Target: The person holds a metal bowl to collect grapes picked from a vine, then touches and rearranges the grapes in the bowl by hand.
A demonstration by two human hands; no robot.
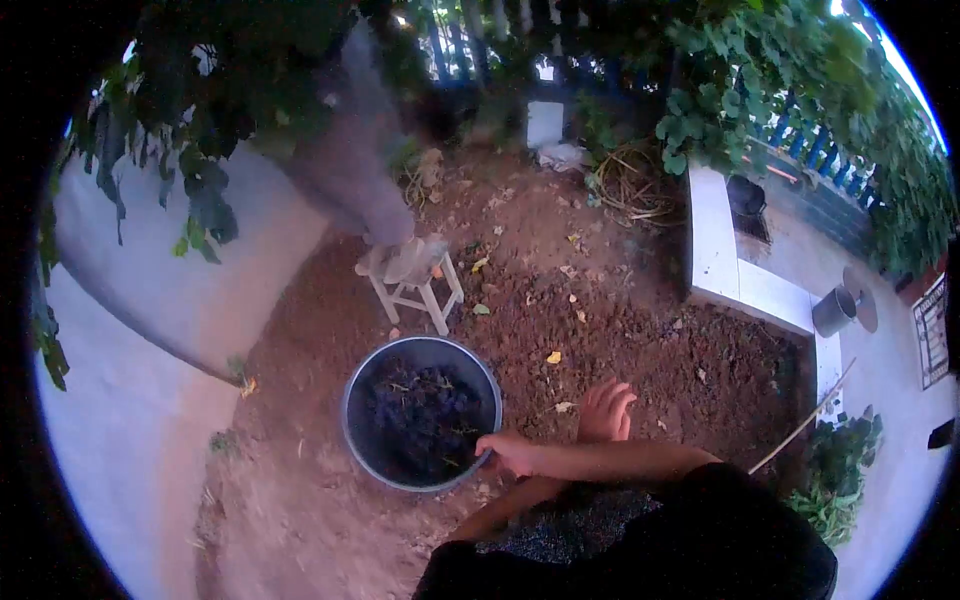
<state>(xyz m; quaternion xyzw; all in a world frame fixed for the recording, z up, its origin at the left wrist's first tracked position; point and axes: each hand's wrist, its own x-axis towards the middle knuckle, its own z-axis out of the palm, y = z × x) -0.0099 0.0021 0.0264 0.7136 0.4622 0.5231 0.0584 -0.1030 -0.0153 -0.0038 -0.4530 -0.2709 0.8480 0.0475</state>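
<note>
A large grey tub (490, 378) stands on the soil, holding dark purple grapes (428, 412) with bits of green stem among them. My right hand (508, 452) grips the tub's rim on its near right side, the forearm reaching across from the right. My left arm passes beneath the right one, so my arms are crossed. Beyond the crossing, my left hand (605, 410) is held over the soil to the right of the tub, fingers apart and nothing visible in them. Part of that hand is hidden by the right forearm.
Behind the tub stands a small pale stool (436, 305), with a blurred greyish shape at its top. A white ledge (765, 290) edges the soil at right, with a metal bucket (834, 311) beside it. Vine leaves (205, 195) hang at upper left. A stick (805, 422) leans at right.
</note>
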